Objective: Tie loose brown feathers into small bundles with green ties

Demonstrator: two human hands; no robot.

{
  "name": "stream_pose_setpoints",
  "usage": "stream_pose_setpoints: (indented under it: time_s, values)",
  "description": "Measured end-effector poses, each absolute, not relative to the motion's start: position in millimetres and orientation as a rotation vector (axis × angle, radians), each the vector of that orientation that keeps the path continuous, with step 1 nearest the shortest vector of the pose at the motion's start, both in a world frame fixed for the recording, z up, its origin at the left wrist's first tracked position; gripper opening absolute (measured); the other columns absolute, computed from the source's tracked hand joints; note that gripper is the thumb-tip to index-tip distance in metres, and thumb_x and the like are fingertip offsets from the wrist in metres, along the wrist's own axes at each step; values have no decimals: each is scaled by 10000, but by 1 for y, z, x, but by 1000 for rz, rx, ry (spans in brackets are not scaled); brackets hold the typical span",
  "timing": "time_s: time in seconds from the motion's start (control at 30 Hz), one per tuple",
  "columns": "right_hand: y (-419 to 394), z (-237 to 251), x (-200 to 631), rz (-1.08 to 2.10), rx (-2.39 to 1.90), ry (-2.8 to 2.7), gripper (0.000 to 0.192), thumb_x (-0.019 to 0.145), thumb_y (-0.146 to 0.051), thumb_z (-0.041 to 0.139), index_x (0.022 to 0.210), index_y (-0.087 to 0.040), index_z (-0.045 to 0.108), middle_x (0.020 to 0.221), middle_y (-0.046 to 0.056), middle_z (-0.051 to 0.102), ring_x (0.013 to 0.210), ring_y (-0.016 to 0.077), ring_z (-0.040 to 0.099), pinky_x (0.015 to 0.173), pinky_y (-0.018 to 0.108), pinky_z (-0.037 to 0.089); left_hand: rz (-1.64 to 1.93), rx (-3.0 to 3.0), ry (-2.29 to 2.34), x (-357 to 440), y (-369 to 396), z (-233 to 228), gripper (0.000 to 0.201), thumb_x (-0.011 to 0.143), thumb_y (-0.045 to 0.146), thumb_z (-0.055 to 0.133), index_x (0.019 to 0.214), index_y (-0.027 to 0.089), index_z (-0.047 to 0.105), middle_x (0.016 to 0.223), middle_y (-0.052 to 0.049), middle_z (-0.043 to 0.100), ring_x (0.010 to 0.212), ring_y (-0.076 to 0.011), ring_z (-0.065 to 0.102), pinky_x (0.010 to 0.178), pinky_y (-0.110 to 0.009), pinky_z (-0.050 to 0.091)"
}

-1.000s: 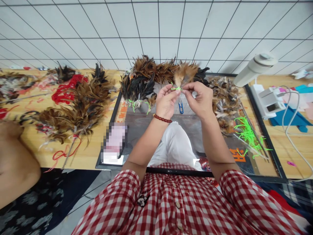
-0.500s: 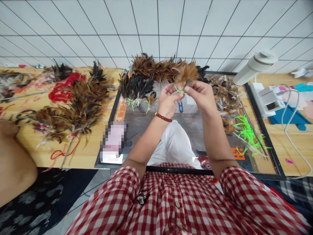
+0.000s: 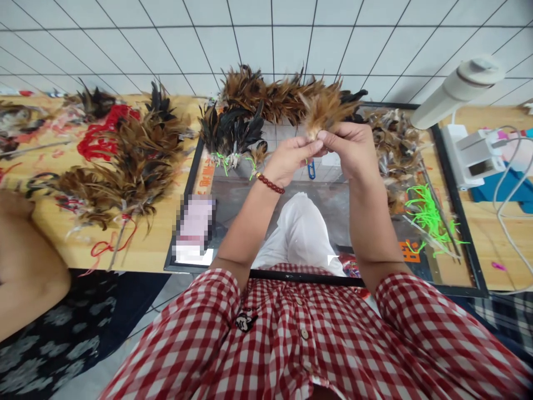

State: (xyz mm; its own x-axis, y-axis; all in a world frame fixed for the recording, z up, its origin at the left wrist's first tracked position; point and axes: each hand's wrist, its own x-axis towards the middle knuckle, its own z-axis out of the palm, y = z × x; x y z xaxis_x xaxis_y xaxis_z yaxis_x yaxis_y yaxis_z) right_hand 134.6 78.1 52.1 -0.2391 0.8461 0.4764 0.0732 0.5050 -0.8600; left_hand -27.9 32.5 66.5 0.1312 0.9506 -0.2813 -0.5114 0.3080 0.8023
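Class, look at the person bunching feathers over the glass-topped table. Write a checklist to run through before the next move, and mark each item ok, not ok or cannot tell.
1. Both hands grip the bundle: the left hand and right hand meet at the base of the brown feather tuft. Ok.
2. Tuft lifted clear of the table: ok.
3. Green tie fastened round the stems: only a scrap of green shows between the fingers. Cannot tell.
4. Spare green ties lying near the right arm: ok.
5. Blue clip on the glass below the hands: ok.
6. Finished tufts with green ties set apart to the left: ok.
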Motion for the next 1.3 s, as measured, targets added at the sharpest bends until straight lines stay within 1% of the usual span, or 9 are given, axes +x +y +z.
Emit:
stream_pose_setpoints:
  time_s: [0.13, 0.27, 0.4, 0.53, 0.73, 0.9, 1.07, 1.2, 1.3]
  values:
    - [81, 50, 131, 773, -770, -1634, 476, 911, -707, 694, 925, -233, 744, 771, -7, 674, 736, 155, 697, 656, 326, 597, 1211, 535, 865, -28, 36, 62, 210, 824, 314, 878, 935, 202, 739, 966, -22, 787, 1169, -251, 749, 969, -367, 576]
    - [82, 45, 126, 685, -754, -1637, 482, 890, -711, 720, 944, -232, 733, 813, 9, 693, 754, 161, 703, 688, 340, 617, 1274, 432, 920, -28, 39, 60, 228, 861, 372, 843, 999, 225, 737, 1062, -27, 781, 1252, -266, 712, 1009, -398, 572]
    - [80, 41, 119, 719, -760, -1646, 477, 879, -706, 735, 997, -244, 740, 831, 5, 691, 767, 162, 687, 690, 331, 608, 1256, 456, 857, -27, 39, 55, 246, 802, 331, 897, 913, 213, 712, 875, 1, 735, 1065, -212, 751, 942, -347, 583]
    - [77, 44, 117, 778, -803, -1599, 464, 881, -687, 743, 899, -223, 739, 745, -4, 663, 734, 155, 669, 675, 306, 591, 1187, 501, 817, -28, 37, 56, 272, 772, 354, 916, 837, 212, 693, 724, 23, 667, 816, -150, 724, 800, -291, 581]
    - [74, 46, 119, 657, -811, -1613, 451, 894, -679, 732, 857, -229, 719, 795, -3, 663, 736, 146, 631, 678, 305, 558, 1264, 430, 868, -30, 38, 64, 188, 798, 279, 892, 855, 202, 729, 696, 10, 666, 817, -156, 733, 767, -275, 576]
    - [74, 41, 116, 695, -832, -1640, 487, 935, -713, 654, 897, -228, 670, 765, -9, 590, 708, 135, 587, 652, 292, 533, 1321, 406, 892, -30, 36, 74, 143, 822, 224, 864, 865, 191, 733, 652, 39, 622, 594, -74, 622, 566, -211, 486]
    - [70, 46, 117, 751, -820, -1656, 498, 951, -723, 622, 863, -233, 627, 702, -34, 497, 627, 111, 495, 607, 278, 456, 1412, 589, 988, -28, 32, 79, 270, 816, 234, 879, 731, 163, 633, 586, 70, 551, 475, -16, 469, 470, -174, 338]
    - [62, 56, 113, 860, -814, -1668, 539, 919, -745, 649, 799, -222, 597, 680, -41, 477, 626, 105, 449, 618, 273, 402, 1498, 598, 1122, -28, 36, 76, 328, 787, 266, 904, 723, 168, 598, 562, 83, 525, 464, -18, 453, 465, -177, 326]
    - [57, 63, 113, 918, -809, -1681, 557, 885, -753, 687, 760, -220, 589, 663, -41, 481, 623, 108, 424, 615, 280, 363, 1559, 527, 1136, -32, 39, 77, 314, 828, 251, 871, 724, 168, 587, 581, 79, 537, 464, -14, 439, 468, -180, 311]
